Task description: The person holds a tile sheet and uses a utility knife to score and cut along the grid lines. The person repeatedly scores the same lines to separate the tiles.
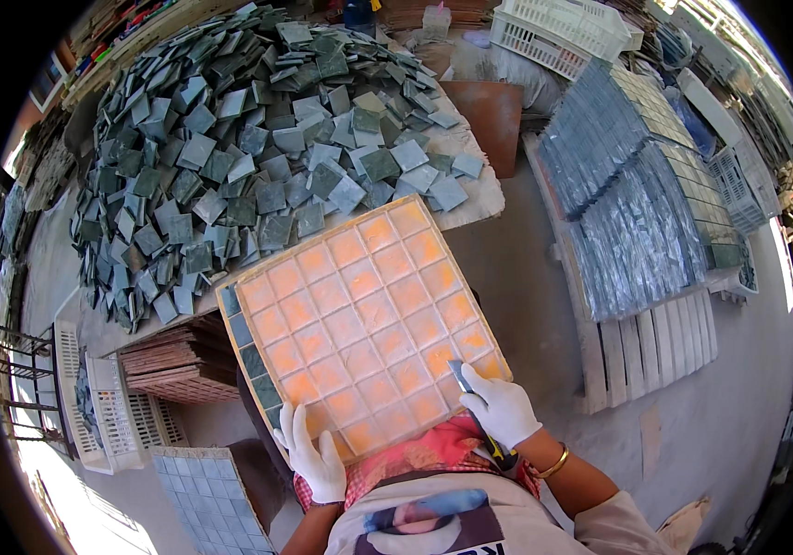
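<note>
A square, wood-edged grid board point(350, 319) with orange, whitish-smeared cells rests tilted across my lap. Dark green tiles point(255, 362) fill part of its left column. My left hand point(311, 455), in a white glove, lies at the near left corner with fingers spread and nothing in them. At the right edge, my gloved right hand point(500, 404) is closed on a flat grey-blue piece point(457, 374), seen nearly edge-on; its exact kind is unclear. A black-and-yellow handle point(500, 453) shows just below that hand; whether it joins the piece is hidden.
Loose green tiles point(267, 139) are heaped on the table point(479, 199) ahead. Wrapped tile stacks point(637, 222) stand on a pallet point(651, 347) at right. White crates point(128, 416), brown boards point(179, 361) and a tiled sheet point(211, 499) are at left.
</note>
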The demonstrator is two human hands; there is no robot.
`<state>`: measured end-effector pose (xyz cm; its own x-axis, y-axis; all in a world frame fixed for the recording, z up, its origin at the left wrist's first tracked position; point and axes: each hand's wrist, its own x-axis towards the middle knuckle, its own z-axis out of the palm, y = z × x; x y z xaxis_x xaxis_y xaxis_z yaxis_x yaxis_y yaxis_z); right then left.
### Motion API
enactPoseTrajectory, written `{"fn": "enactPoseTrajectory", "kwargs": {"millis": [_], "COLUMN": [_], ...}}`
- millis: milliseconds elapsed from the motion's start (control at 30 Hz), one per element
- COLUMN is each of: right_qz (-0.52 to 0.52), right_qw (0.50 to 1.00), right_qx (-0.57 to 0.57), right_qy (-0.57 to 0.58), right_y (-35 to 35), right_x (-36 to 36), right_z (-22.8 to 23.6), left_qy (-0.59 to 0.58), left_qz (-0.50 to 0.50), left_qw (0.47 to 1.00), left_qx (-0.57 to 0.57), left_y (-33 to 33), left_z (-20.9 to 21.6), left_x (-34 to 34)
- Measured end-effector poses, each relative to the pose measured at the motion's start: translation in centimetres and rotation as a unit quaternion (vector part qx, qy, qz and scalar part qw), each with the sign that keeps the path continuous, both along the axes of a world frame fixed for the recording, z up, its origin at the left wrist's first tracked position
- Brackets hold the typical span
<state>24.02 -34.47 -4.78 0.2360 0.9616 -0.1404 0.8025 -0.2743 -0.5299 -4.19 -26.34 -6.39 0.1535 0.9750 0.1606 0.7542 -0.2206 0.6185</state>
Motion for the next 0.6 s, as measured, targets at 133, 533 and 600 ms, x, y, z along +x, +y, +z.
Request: {"fn": "enactPoseTrajectory", "kwargs": {"millis": [133,533,600], "right_qz": [-0.019,-0.059,-0.052], "right_qw": [0.999,0.995,0.997], "right_qx": [0.029,0.062,0.009], "right_qy": [0.036,0.052,0.059], "right_y": [0.2,-0.1,0.1], "right_x": [0.5,-0.2,0.3], "right_z": [0.0,0.1,0.8], "left_qy": [-0.015,-0.029,-0.031], "left_qz": [0.005,0.008,0.005], "left_qw": [1.000,0.999,0.999], "left_qx": [0.007,0.010,0.009], "left_y": [-0.2,-0.2,-0.1], "left_z": [-0.1,-0.3,-0.3], "left_x": [-0.1,-0.1,-0.1]}}
